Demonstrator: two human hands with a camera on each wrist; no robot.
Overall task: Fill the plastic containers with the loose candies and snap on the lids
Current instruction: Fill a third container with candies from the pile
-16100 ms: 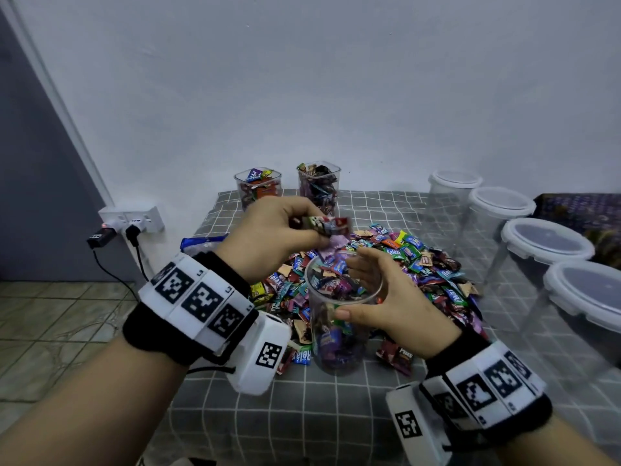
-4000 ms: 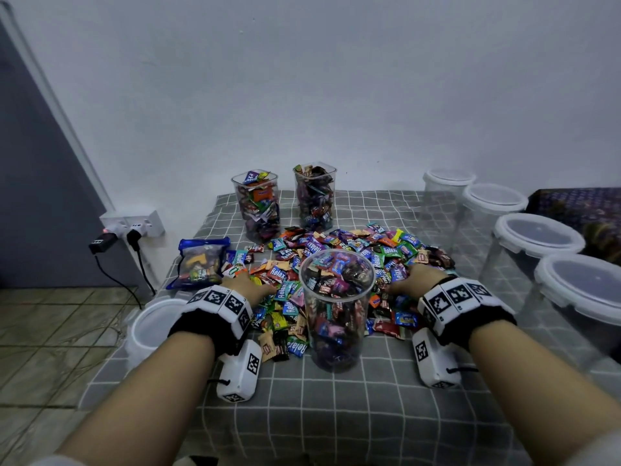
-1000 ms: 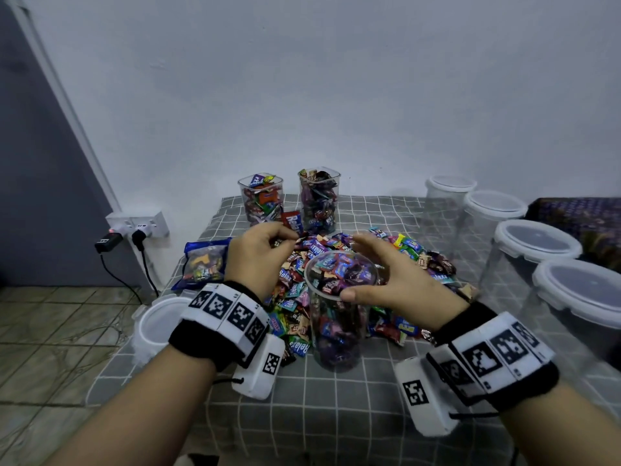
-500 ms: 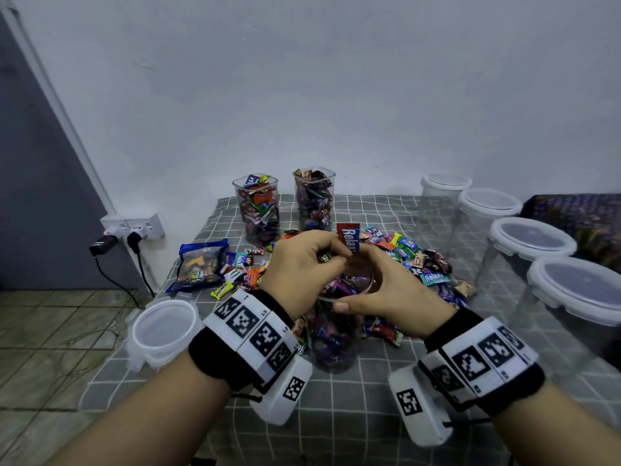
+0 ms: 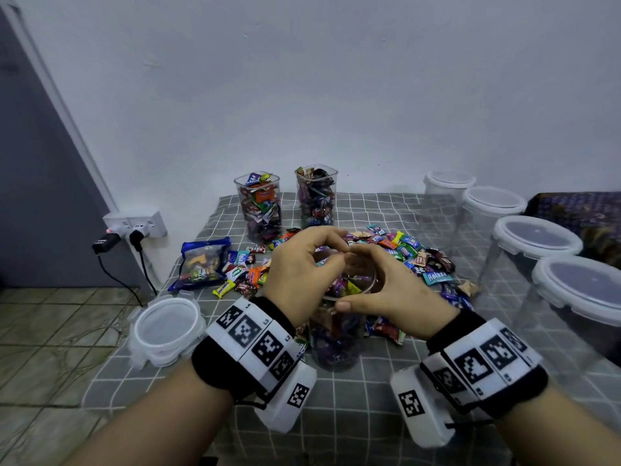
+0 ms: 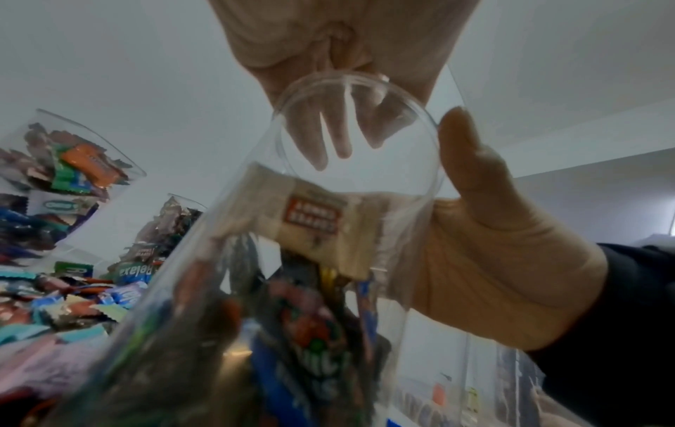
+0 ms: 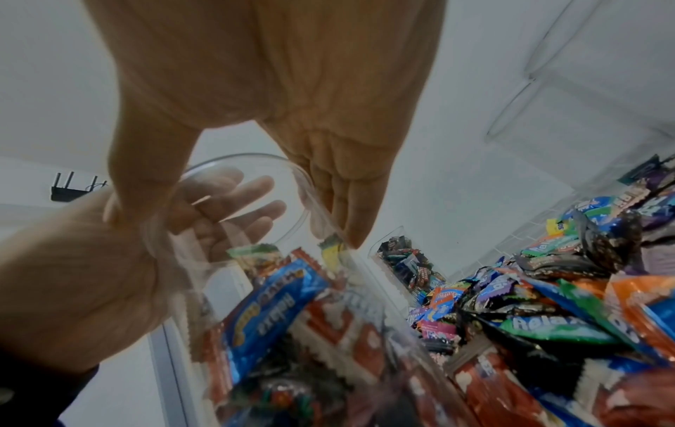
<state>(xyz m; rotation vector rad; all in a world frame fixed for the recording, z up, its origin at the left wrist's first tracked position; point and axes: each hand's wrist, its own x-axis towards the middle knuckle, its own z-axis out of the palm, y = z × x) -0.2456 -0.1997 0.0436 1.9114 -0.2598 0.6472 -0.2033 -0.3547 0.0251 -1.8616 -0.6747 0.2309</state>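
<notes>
A clear container of wrapped candies filled the view — left hand's fingers over its rim, right hand cupping its side.

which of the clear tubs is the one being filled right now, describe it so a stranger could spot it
Start at the grey checked table and find the candy pile in its middle. At the pile's near edge stands a tall clear container, the right hand gripping its rim. Unlike the two filled tubs by the wall and the lidded empty ones at right, it is round, lidless and held.

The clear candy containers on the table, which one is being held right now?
The round container at the front, between both hands: the right hand grips its rim. The two square containers stand untouched by the wall.
</notes>
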